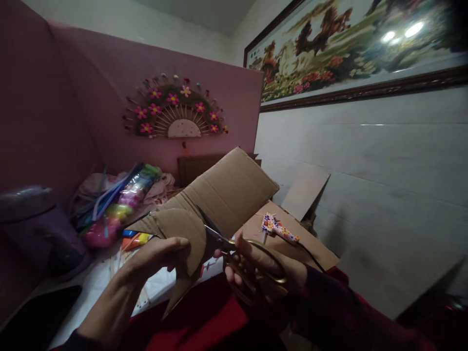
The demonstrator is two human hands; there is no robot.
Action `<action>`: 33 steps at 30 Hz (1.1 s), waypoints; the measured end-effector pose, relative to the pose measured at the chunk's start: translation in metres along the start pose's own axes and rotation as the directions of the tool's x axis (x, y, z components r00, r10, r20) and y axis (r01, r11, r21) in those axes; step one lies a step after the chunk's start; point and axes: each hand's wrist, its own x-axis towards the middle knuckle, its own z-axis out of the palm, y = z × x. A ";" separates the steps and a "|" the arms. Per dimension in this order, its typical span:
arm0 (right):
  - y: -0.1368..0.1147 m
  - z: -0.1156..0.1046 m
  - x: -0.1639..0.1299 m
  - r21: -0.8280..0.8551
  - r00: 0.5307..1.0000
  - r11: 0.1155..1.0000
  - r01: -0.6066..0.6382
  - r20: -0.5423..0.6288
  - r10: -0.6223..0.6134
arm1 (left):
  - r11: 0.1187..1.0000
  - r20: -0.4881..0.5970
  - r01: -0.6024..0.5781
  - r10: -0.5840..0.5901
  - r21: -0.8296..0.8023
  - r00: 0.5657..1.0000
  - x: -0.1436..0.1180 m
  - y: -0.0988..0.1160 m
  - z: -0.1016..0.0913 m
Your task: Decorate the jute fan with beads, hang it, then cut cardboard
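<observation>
My left hand (pixel 161 256) grips a piece of brown cardboard (pixel 234 190), thumb on top and fingers underneath. A rounded section of the cardboard, partly cut, curves beside my thumb, and a narrow strip hangs below it. In my right hand (pixel 252 263) is a pair of scissors (pixel 272 261) with gold-coloured handles. My fingers are through the handle loops. The dark blades lie at the cardboard, along the edge of the rounded section, and the lower blade is hidden.
A flower-patterned glue gun (pixel 280 228) with a black cord rests on a cardboard sheet (pixel 321 253) at right. Colourful packaged craft material (pixel 127 200) lies at left, near a purple container (pixel 40 234). A decorated fan (pixel 179 107) hangs on the pink panel behind.
</observation>
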 end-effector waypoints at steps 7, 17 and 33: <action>0.001 -0.005 0.001 0.006 0.999 1.000 -0.026 0.026 0.026 | 0.996 0.113 -0.011 0.021 -0.086 0.993 0.003 -0.003 -0.004; 0.013 -0.004 0.019 -0.400 0.971 0.892 0.211 -0.018 -0.238 | 0.999 0.118 0.039 -0.037 -0.014 0.992 0.003 -0.003 0.001; 0.030 -0.010 0.029 -0.388 0.966 0.907 0.163 -0.126 -0.228 | 0.996 0.124 0.087 -0.089 0.016 0.988 0.002 0.003 0.008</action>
